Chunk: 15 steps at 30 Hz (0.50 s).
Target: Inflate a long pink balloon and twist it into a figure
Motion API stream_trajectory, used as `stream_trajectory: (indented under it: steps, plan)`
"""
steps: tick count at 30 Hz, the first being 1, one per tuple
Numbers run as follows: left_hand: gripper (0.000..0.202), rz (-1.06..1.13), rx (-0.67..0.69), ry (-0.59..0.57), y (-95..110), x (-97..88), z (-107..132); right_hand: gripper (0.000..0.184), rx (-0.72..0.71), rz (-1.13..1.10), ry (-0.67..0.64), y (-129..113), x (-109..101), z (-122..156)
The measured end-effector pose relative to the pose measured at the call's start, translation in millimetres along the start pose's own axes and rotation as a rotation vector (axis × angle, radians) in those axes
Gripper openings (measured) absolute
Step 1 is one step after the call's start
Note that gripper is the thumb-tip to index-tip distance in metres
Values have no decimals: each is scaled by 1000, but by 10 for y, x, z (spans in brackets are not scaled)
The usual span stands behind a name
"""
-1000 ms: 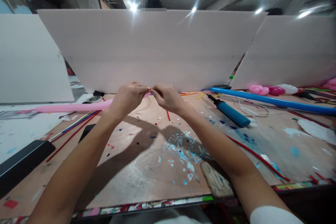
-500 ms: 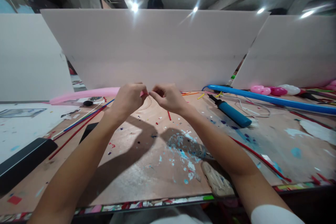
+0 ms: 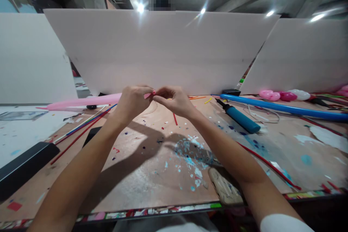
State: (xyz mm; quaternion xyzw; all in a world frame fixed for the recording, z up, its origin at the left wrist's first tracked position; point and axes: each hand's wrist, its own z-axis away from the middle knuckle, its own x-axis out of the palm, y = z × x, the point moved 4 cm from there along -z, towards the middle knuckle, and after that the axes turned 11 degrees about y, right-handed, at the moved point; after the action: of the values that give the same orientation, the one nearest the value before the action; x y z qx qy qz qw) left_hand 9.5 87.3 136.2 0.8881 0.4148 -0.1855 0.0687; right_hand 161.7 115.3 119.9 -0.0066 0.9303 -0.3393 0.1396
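A long pink balloon (image 3: 81,101) stretches out to the left above the wooden table (image 3: 152,174). My left hand (image 3: 133,101) is closed around its near end, and the small rolled neck pokes out between the fingertips. My right hand (image 3: 174,100) meets it from the right, its fingers pinched on that same neck. Both hands hover above the table's far middle, in front of a white board (image 3: 163,50).
A blue hand pump (image 3: 239,116) and a long blue balloon (image 3: 285,108) lie to the right, with pink and white balloons (image 3: 282,94) beyond. Thin uninflated balloons (image 3: 78,128) lie at the left beside a black bar (image 3: 24,165). A phone (image 3: 224,186) rests near the front edge.
The pink balloon's far end has swung up and back toward the board. My hands stay together on the neck, shifting only slightly.
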Motion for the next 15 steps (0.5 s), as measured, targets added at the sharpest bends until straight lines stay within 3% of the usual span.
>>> stream_trajectory:
  steps: [5,8,11,15]
  plan:
    - [17,172,-47,184,-6,0,5,35,83,-226,104,155,-40,-78]
    - [19,288,-41,235,68,8,2,38,165,-394,58,243,-2,-106]
    - [22,347,-48,242,133,-13,-3,32,161,-509,-29,206,43,-96]
    - [30,385,-101,188,169,-34,-4,33,115,-500,-105,86,65,-63]
